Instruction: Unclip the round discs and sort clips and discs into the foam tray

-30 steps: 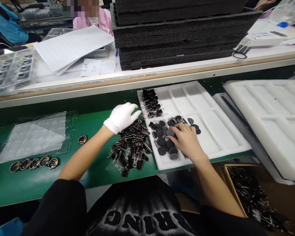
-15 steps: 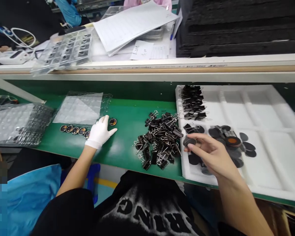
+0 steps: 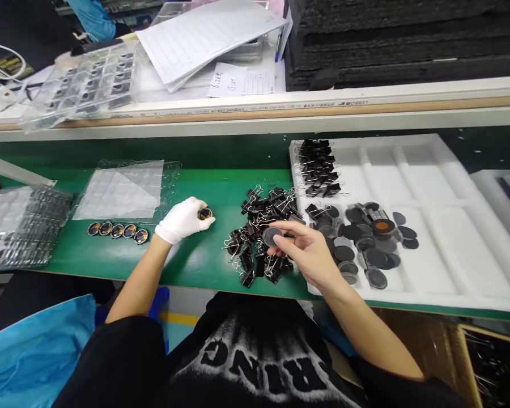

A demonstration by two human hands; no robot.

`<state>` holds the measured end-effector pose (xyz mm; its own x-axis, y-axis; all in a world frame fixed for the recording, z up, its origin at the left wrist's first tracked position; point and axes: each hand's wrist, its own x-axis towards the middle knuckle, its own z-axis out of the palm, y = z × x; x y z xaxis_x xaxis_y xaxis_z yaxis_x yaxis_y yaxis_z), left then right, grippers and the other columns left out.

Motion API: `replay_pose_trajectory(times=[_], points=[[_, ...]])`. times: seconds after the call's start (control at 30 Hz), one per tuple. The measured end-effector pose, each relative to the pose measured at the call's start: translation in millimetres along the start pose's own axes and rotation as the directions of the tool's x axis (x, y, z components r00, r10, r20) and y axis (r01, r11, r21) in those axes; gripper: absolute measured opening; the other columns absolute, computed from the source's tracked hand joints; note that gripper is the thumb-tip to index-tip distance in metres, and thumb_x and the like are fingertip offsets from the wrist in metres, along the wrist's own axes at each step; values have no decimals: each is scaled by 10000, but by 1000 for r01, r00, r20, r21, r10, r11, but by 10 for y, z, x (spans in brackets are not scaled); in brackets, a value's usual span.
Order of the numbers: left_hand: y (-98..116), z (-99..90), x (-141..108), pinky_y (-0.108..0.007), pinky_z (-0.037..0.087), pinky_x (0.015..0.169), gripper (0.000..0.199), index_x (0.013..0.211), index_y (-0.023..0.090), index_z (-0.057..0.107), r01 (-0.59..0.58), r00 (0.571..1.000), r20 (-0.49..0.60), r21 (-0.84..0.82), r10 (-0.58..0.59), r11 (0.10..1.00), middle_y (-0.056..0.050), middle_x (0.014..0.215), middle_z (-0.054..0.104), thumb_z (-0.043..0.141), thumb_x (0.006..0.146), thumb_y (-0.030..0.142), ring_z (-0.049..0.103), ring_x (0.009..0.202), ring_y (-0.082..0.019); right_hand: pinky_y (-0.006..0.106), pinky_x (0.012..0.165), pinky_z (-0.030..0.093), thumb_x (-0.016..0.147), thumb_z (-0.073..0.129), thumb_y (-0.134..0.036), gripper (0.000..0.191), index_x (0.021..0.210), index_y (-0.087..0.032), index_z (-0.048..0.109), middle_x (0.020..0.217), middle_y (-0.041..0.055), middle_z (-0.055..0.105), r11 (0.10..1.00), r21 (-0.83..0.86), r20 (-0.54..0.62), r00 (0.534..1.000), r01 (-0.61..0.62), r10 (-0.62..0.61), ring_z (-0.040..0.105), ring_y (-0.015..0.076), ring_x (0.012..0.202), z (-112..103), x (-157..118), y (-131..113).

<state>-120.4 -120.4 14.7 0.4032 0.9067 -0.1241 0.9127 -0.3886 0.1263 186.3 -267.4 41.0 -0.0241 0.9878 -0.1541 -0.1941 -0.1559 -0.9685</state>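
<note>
My left hand (image 3: 186,220), in a white glove, pinches a small round part (image 3: 204,213) with a dark rim and an orange-black face above the green bench. To its left lies a row of several similar round parts (image 3: 117,230). My bare right hand (image 3: 301,249) holds a dark grey disc (image 3: 272,236) between thumb and fingers, over a heap of black binder clips (image 3: 249,255). Right of that hand, many grey and black discs (image 3: 376,259) lie in a white foam tray (image 3: 454,238), with stacked black clips (image 3: 317,164) in its back left compartment.
Clear plastic trays (image 3: 21,226) are stacked at the far left; another with a white sheet (image 3: 119,190) lies behind the row. A white shelf edge (image 3: 255,116) crosses behind, bearing papers (image 3: 208,42) and black foam (image 3: 399,45).
My right hand has moved left from the foam tray to the clips with the disc. My left hand has closed on the separate round part. The view has shifted slightly.
</note>
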Motion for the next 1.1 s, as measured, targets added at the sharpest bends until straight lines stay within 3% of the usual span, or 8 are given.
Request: replay_pose_trajectory(times=[0.23, 0.37, 0.47, 0.57, 0.73, 0.9, 1.03, 1.1], points=[[347, 282, 249, -365, 576, 986, 320, 1238, 180, 719, -120, 992, 24, -129, 124, 984, -130, 1251, 715, 620, 953, 290, 730, 1066, -249, 309, 677, 606, 867, 846, -439, 356, 1149, -230, 790, 1023, 44, 739, 999, 14, -19, 999, 31, -31, 771, 164, 730, 117, 89, -9], [337, 353, 217, -353, 551, 1065, 313, 1236, 215, 743, -33, 996, -87, -296, 7, 955, -88, 1239, 789, 537, 1020, 310, 738, 1158, -240, 299, 650, 585, 883, 814, -446, 368, 1168, -216, 773, 1098, 67, 733, 999, -33, -4, 1000, 2, -2, 785, 180, 781, 98, 98, -3], [473, 243, 116, -330, 600, 907, 328, 1201, 236, 764, 106, 980, -95, -507, -177, 856, -31, 1009, 831, 550, 1015, 401, 770, 838, -199, 298, 620, 566, 891, 788, -434, 377, 1189, -206, 747, 1113, 73, 722, 998, -64, 12, 1000, -19, 19, 789, 190, 798, 145, 141, 15], [751, 81, -24, -312, 591, 698, 344, 1197, 232, 760, 138, 970, -40, -719, -239, 681, 34, 692, 745, 566, 998, 435, 651, 524, -157, 318, 659, 578, 875, 796, -417, 362, 1160, -210, 710, 1026, 53, 733, 996, -85, -5, 1000, 16, -17, 776, 190, 800, 237, 206, 62], [1177, -105, -327, -291, 576, 680, 376, 1285, 230, 719, -6, 997, -46, -819, -55, 573, 56, 571, 657, 486, 1069, 432, 656, 531, -146, 345, 740, 569, 869, 832, -416, 364, 1115, -247, 624, 841, 4, 731, 965, -242, -113, 985, 103, -134, 707, 185, 785, 287, 222, 149], [1298, -134, -499, -297, 591, 791, 469, 1474, 220, 603, -212, 976, -126, -737, 178, 642, 31, 706, 719, 391, 1117, 438, 712, 657, -143, 351, 748, 561, 940, 751, -385, 283, 1180, -251, 686, 977, 39, 718, 931, -334, -59, 982, 148, -178, 677, 183, 827, 160, 124, 130], [1155, -181, -199, -304, 600, 829, 510, 1512, 207, 581, -371, 924, -180, -638, 337, 675, -2, 853, 774, 359, 1115, 439, 699, 653, -136, 337, 740, 585, 933, 753, -385, 187, 1051, -240, 754, 1031, 64, 725, 966, -202, -29, 985, 163, -173, 680, 189, 872, 55, 42, 48], [1039, -196, 124, -323, 594, 864, 518, 1458, 213, 631, -342, 940, -211, -543, 270, 767, -18, 900, 785, 299, 1123, 429, 687, 662, -143, 344, 752, 602, 909, 788, -406, 206, 1030, -242, 754, 985, 51, 738, 983, -132, -103, 984, 129, -143, 681, 184, 835, 6, 23, 3]])
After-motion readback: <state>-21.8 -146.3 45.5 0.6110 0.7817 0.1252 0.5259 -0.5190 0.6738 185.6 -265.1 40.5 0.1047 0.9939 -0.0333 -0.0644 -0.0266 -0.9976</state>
